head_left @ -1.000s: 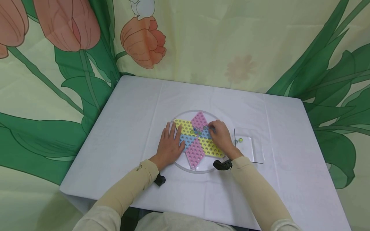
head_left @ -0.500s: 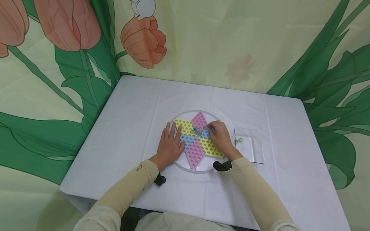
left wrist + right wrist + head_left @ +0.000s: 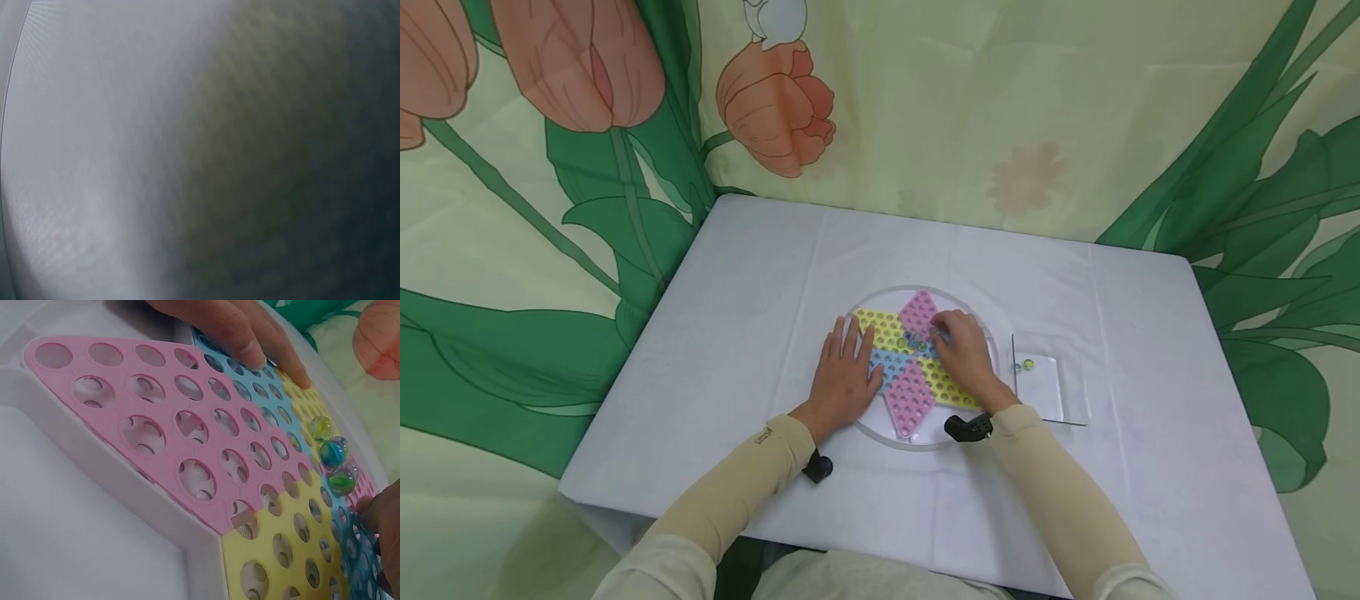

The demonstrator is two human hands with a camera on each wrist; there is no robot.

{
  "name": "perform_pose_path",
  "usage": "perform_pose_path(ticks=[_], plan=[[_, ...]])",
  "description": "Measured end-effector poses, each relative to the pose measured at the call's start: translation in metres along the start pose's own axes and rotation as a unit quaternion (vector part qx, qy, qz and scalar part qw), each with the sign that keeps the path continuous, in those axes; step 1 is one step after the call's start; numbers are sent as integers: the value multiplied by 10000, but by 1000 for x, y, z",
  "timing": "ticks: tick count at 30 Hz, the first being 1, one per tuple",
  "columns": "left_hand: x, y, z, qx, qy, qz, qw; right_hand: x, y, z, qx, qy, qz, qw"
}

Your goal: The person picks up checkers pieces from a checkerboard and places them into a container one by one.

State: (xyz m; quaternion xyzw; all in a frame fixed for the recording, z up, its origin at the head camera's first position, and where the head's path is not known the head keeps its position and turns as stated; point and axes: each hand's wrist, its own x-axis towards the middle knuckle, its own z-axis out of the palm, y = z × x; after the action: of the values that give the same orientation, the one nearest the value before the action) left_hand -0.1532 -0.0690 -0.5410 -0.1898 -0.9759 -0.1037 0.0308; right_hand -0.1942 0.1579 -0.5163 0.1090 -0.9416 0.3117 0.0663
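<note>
On the bench [image 3: 760,275]: star board [image 3: 910,400] with pink, yellow and blue sections full of holes, lying flat in a round white tray [image 3: 934,427].
Marbles at the star board's middle: small cluster; right wrist view shows a yellow-green marble [image 3: 321,428], a blue marble [image 3: 332,453] and a green marble [image 3: 342,482] close together, clear glass beside them, count uncertain.
Clear box [image 3: 1045,392]: right of the star board, apart from it; two loose marbles [image 3: 1028,364] show within its outline.
Left hand [image 3: 844,379]: over the star board's left edge, fingers straight and spread, gripping nothing. Left wrist view too blurred to add detail.
Right hand [image 3: 964,350]: over the star board's right-hand blue section, just beside the cluster; fingers bent, tips down near the holes. Cannot tell whether they pinch a marble.
Marble step: judged to be setting or adjusting single marbles on the star board; most visible holes have none.
Next marble move: probably calls for a light fingertip pinch, straight-down seating and a clean lift, left hand steadying the star board. Sideways brushing could dislodge neighbouring marbles.
</note>
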Motion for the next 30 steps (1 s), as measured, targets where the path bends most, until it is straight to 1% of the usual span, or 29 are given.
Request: perform_pose_path(ticks=[5, 15, 20, 23, 26, 30], plan=[[1, 1, 1, -62, -70, -25, 10000, 1, -2, 0, -15, -36, 50, 10000], [1, 1, -1, -21, -66, -53, 10000, -2, -6, -6, 172, -161, 300, 9993], [1, 1, 1, -29, -163, -97, 9998, -5, -7, -10, 225, -38, 153, 9996], [0, 1, 2, -34, -144, -98, 9998, -7, -7, -13, 322, 69, 34, 9995], [0, 0, 3, -35, -61, -74, 9999, -10, -6, -18, 496, 152, 10, 9987], [0, 0, 2, -23, 34, -20, 10000, -12, -4, -23, 575, 248, 43, 9980]])
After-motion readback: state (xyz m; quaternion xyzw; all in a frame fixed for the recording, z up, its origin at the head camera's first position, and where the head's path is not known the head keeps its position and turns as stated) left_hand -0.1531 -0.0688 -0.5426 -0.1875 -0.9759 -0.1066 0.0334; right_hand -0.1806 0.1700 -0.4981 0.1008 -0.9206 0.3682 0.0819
